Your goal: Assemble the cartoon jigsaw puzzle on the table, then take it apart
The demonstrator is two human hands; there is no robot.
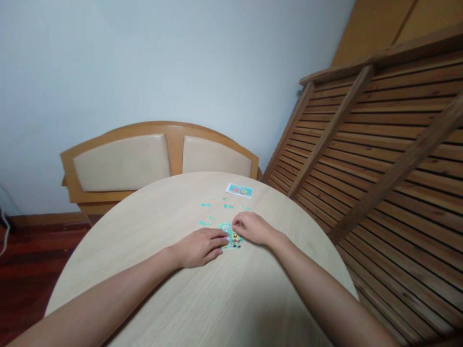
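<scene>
A partly assembled jigsaw puzzle [237, 242] with a yellow cartoon figure on teal lies flat on the round table. Across its left side rests my left hand [202, 246], palm down, fingers stretched out and covering part of the picture. My right hand [253, 226] is at the puzzle's upper right edge with thumb and fingers pinched together; whatever is between the fingertips is hidden. Small loose teal puzzle pieces [205, 223] lie just beyond my left hand. More puzzle pieces [228, 206] are scattered farther back.
A printed picture card [239, 191] lies toward the table's far edge. Behind the round wooden table [152, 294] stands a bench with padded back panels [123, 164], against a pale wall. A slatted wooden frame [361, 144] leans along the right side.
</scene>
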